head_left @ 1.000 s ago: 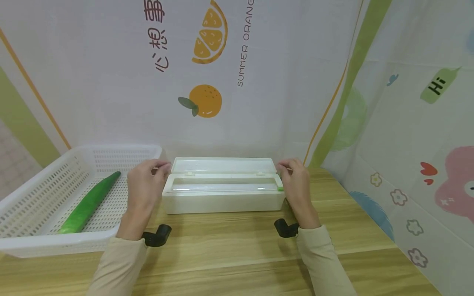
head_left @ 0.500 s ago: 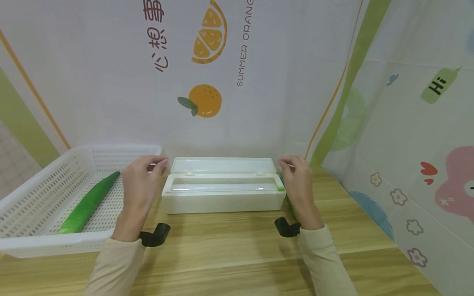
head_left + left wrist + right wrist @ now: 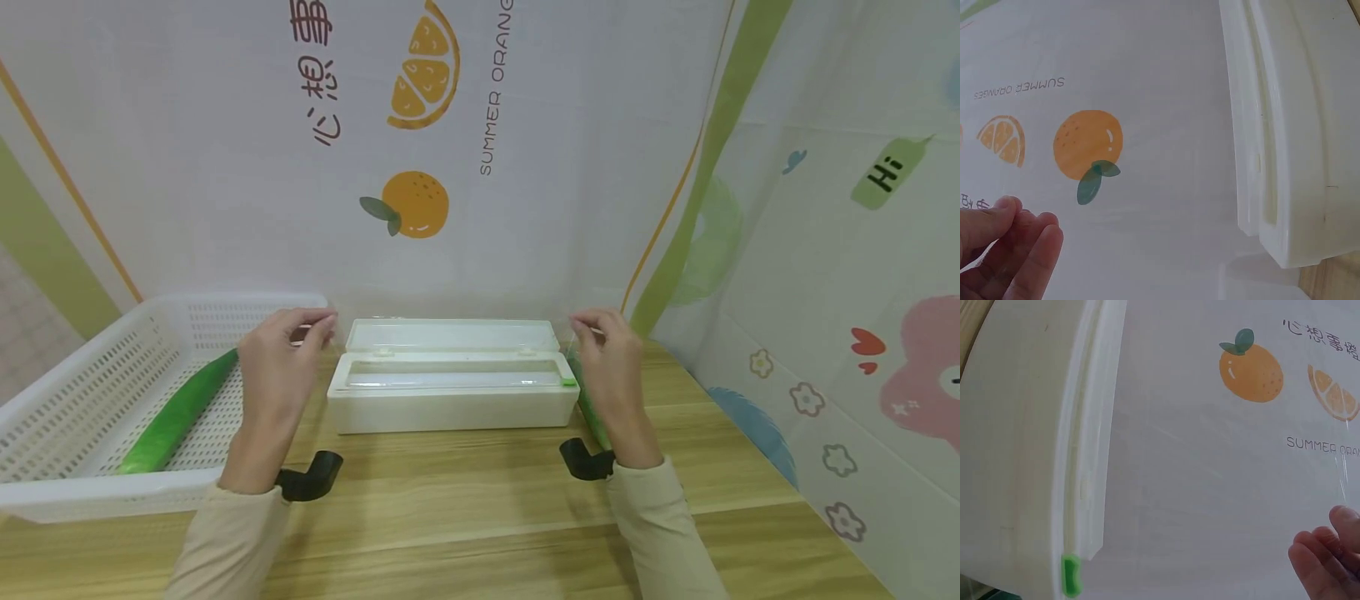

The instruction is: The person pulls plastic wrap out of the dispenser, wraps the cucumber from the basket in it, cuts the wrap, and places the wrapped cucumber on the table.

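A white cling film dispenser (image 3: 453, 411) stands on the table with its lid (image 3: 452, 335) raised at the back. Its green cutter slider (image 3: 569, 382) sits at the right end. Beyond its left end, my left hand (image 3: 277, 375) pinches thumb against fingers at the edge of a clear sheet of cling film (image 3: 1343, 472). The film is hard to see; streaks of shine show by the right fingertips. Off the right end, my right hand (image 3: 612, 367) pinches the film's other side. A second cucumber (image 3: 591, 417) lies beside the dispenser, partly hidden by that hand.
To the left stands a white perforated basket (image 3: 97, 490) with a long green cucumber (image 3: 180, 412) in it. A printed curtain (image 3: 510, 250) hangs close behind the dispenser. Wood-grain table (image 3: 450, 517) extends in front.
Both hands have moved a little apart and upward, away from the dispenser's ends. More of the green slider and of the cucumber on the right now shows. The dispenser has stayed in place.
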A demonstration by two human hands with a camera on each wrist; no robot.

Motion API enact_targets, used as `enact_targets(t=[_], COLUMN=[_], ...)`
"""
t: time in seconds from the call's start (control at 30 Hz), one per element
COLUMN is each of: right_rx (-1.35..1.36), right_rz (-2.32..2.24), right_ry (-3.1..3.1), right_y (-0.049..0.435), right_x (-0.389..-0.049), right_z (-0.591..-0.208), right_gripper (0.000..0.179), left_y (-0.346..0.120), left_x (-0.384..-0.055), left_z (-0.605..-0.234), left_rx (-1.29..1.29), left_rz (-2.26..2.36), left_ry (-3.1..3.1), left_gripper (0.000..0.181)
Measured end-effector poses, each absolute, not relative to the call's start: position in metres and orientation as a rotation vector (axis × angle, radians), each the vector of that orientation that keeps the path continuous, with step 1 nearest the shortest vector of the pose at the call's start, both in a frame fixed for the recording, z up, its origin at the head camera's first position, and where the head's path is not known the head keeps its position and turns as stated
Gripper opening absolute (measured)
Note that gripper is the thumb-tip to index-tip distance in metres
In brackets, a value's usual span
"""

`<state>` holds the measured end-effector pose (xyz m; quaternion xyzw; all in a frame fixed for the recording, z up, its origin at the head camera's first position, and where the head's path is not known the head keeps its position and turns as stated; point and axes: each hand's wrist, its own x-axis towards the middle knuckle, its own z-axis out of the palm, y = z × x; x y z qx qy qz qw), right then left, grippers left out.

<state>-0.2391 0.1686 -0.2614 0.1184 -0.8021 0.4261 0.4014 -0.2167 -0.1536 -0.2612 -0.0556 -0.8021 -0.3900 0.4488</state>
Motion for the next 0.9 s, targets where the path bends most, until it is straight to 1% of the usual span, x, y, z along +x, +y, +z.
enact_targets(t=[0.9], right_rx=[0.297], right_rz=[1.032], right_ry=[-1.952], right_y=[0.17], right_x=[-0.226], right_z=[-0.245], right_gripper=[0.009], left_y=[-0.15], left_x=[-0.201], left_z=[-0.244], left_rx=[-0.152], left_rz=[-1.015], left_ry=[-1.898], left_gripper=[0.012])
